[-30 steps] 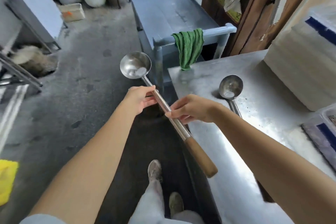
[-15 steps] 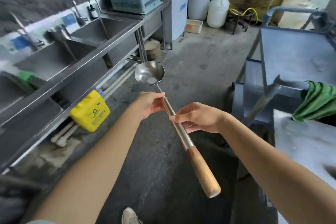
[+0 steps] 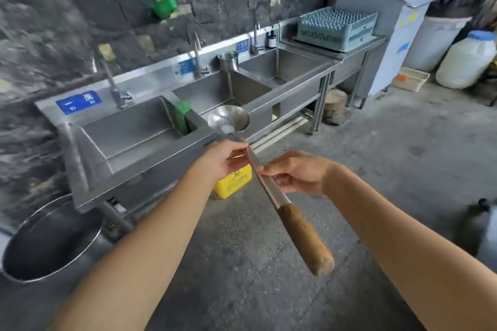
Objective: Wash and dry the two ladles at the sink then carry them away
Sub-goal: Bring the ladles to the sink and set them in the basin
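Observation:
I hold one steel ladle (image 3: 228, 121) with a wooden grip out in front of me, bowl up and pointing toward the sink. My left hand (image 3: 220, 160) pinches the metal shaft just below the bowl. My right hand (image 3: 294, 172) grips the shaft lower down, above the wooden end. The steel sink unit (image 3: 188, 148) with three basins and taps runs along the stone wall ahead. The second ladle is out of view.
A blue dish rack (image 3: 336, 27) sits on the drainboard at the sink's right end. A yellow jug (image 3: 234, 183) stands under the sink, a large steel basin (image 3: 51, 239) on the floor at left, a white drum (image 3: 465, 62) at far right. Open concrete floor lies before the sink.
My view has swung left from the steel table and cart to face the sink. Both hands keep the same hold on the ladle. The second ladle on the table has left the view.

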